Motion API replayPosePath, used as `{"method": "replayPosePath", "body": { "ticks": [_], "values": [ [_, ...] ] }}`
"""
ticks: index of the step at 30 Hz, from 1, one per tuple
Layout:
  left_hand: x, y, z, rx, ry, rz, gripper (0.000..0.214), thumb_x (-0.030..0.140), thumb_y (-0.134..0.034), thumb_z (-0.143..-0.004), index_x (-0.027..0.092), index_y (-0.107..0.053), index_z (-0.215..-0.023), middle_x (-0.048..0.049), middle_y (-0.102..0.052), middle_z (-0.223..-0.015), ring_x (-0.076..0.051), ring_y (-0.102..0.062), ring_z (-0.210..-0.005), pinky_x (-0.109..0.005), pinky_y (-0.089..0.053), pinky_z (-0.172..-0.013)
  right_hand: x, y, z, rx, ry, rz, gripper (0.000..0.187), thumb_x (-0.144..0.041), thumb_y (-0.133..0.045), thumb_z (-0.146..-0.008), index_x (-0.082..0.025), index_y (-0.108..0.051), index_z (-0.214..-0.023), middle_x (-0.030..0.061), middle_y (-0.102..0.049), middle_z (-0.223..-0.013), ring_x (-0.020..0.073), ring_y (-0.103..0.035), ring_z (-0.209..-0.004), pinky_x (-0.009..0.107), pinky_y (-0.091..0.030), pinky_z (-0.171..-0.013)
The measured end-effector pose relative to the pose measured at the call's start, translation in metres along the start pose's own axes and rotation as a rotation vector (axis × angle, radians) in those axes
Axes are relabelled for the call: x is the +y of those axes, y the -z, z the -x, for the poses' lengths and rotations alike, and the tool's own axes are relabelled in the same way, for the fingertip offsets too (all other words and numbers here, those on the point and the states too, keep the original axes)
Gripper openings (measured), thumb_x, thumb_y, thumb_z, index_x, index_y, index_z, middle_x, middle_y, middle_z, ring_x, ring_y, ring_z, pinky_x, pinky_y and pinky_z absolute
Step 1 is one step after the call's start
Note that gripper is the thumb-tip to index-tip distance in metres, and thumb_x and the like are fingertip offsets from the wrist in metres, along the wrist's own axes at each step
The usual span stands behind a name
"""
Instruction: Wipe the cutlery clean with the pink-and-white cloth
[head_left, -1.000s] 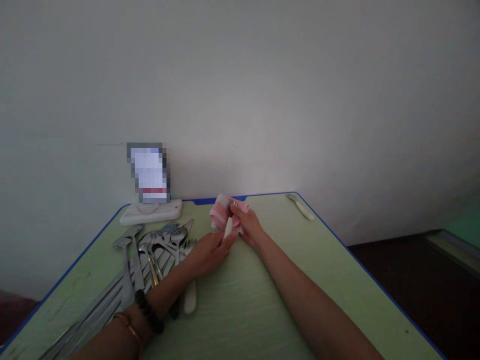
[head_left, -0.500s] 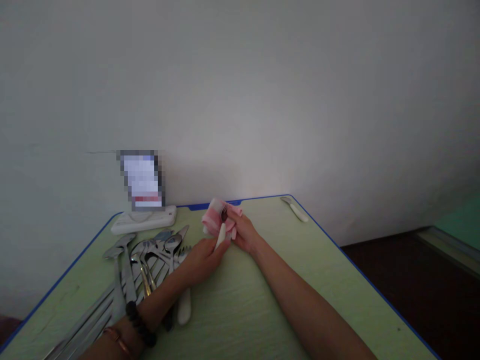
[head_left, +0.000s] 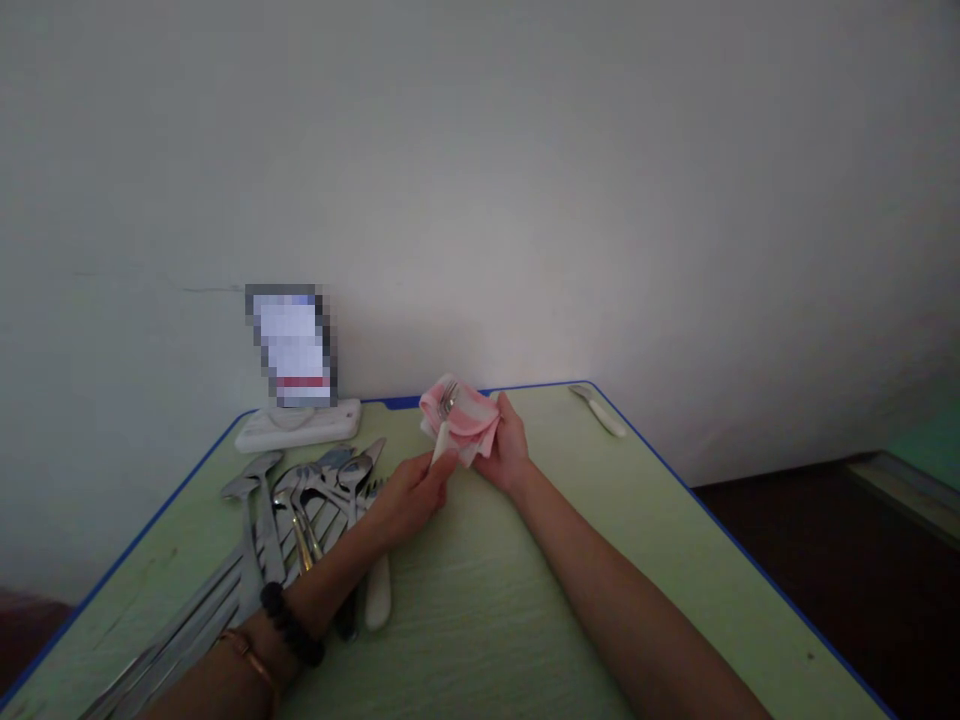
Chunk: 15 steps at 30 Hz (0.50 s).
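My left hand is closed round the white handle of a fork, whose metal tines point up and away from me. Behind the tines spreads a pink and white cloth. My right hand holds this cloth from its right side, thumb up along the edge and the other fingers hidden underneath. Left of my left hand, partly under the forearm, lies a pile of metal cutlery with spoons, forks and long handles. A piece of cutlery with a white handle lies apart at the far right corner.
A phone with a blurred screen leans upright on a white stand at the back left. The pale green table has a blue edge and stands against a grey wall. Dark floor shows at the right.
My right thumb has moved off the tines to the cloth's right edge, so the cloth lies more open and the tines show. The whole view has shifted slightly.
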<state>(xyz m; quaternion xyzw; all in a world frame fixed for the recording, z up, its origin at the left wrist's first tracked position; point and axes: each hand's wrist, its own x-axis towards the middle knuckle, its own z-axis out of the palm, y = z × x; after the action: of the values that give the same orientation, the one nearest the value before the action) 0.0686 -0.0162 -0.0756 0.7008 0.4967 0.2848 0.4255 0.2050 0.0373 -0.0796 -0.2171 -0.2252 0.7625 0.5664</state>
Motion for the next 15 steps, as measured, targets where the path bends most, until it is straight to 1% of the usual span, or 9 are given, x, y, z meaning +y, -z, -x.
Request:
{"method": "replayPosePath", "body": {
  "ticks": [2, 3, 5, 7, 10, 13, 15],
  "values": [
    [0.0, 0.0004, 0.0009, -0.021, -0.001, 0.054, 0.048, 0.052, -0.016, -0.088, 0.021, -0.038, -0.058, 0.0046, -0.037, -0.044, -0.012, -0.038, -0.042, -0.024, -0.032, -0.046, -0.0026, -0.001, 0.0018, -0.038, 0.011, -0.017, 0.057, -0.058, -0.029, -0.083, -0.015, -0.061, -0.101, 0.0083, -0.07, -0.086, 0.0229, -0.064, -0.085, 0.038, -0.048, -0.083],
    [0.0, 0.0006, 0.0012, -0.023, -0.002, 0.061, 0.049, 0.051, -0.014, -0.089, 0.021, -0.038, -0.059, 0.0046, -0.037, -0.044, -0.012, -0.038, -0.042, -0.024, -0.032, -0.045, -0.0033, -0.0014, 0.0025, -0.049, 0.014, -0.027, 0.055, -0.057, -0.031, -0.082, -0.015, -0.061, -0.101, 0.0079, -0.071, -0.086, 0.023, -0.064, -0.085, 0.039, -0.048, -0.083],
    [0.0003, 0.0007, 0.0014, 0.002, -0.004, 0.037, 0.048, 0.049, -0.013, -0.09, 0.021, -0.039, -0.062, 0.0043, -0.038, -0.046, -0.012, -0.039, -0.043, -0.024, -0.031, -0.045, -0.0038, -0.0019, 0.0032, -0.063, 0.009, -0.04, 0.044, -0.047, -0.036, -0.082, -0.015, -0.061, -0.098, 0.0065, -0.071, -0.081, 0.0219, -0.064, -0.081, 0.037, -0.048, -0.083],
    [0.0009, 0.0004, 0.0008, 0.04, -0.014, 0.001, 0.045, 0.049, -0.016, -0.09, 0.021, -0.04, -0.063, 0.0035, -0.04, -0.049, -0.012, -0.041, -0.046, -0.025, -0.032, -0.047, -0.0031, -0.0027, 0.0036, -0.079, -0.011, -0.036, 0.033, -0.034, -0.04, -0.08, -0.014, -0.062, -0.095, 0.0053, -0.071, -0.077, 0.0203, -0.064, -0.076, 0.035, -0.048, -0.083],
    [0.0024, -0.0006, -0.0007, 0.08, -0.031, -0.05, 0.04, 0.049, -0.024, -0.089, 0.02, -0.043, -0.067, 0.0027, -0.044, -0.053, -0.014, -0.044, -0.05, -0.025, -0.032, -0.05, -0.0015, -0.0041, 0.004, -0.092, -0.049, -0.007, 0.028, -0.023, -0.042, -0.077, -0.013, -0.062, -0.094, 0.0046, -0.071, -0.074, 0.0192, -0.064, -0.071, 0.034, -0.049, -0.081],
    [0.0045, -0.0008, -0.0015, 0.094, -0.037, -0.144, 0.037, 0.049, -0.031, -0.087, 0.018, -0.049, -0.076, 0.0011, -0.053, -0.059, -0.016, -0.051, -0.056, -0.026, -0.035, -0.053, -0.0008, -0.0051, 0.0037, -0.06, -0.029, -0.009, 0.024, -0.021, -0.043, -0.078, -0.015, -0.062, -0.091, 0.0032, -0.07, -0.073, 0.0183, -0.065, -0.071, 0.033, -0.049, -0.081],
    [0.0055, -0.0004, -0.0014, 0.095, -0.043, -0.22, 0.037, 0.047, -0.032, -0.088, 0.017, -0.053, -0.084, -0.0023, -0.06, -0.069, -0.018, -0.057, -0.065, -0.027, -0.038, -0.059, -0.0011, -0.0053, 0.003, -0.04, -0.024, -0.02, 0.025, -0.029, -0.042, -0.082, -0.016, -0.062, -0.09, 0.0035, -0.071, -0.075, 0.0189, -0.065, -0.075, 0.033, -0.049, -0.082]
  ]
}}
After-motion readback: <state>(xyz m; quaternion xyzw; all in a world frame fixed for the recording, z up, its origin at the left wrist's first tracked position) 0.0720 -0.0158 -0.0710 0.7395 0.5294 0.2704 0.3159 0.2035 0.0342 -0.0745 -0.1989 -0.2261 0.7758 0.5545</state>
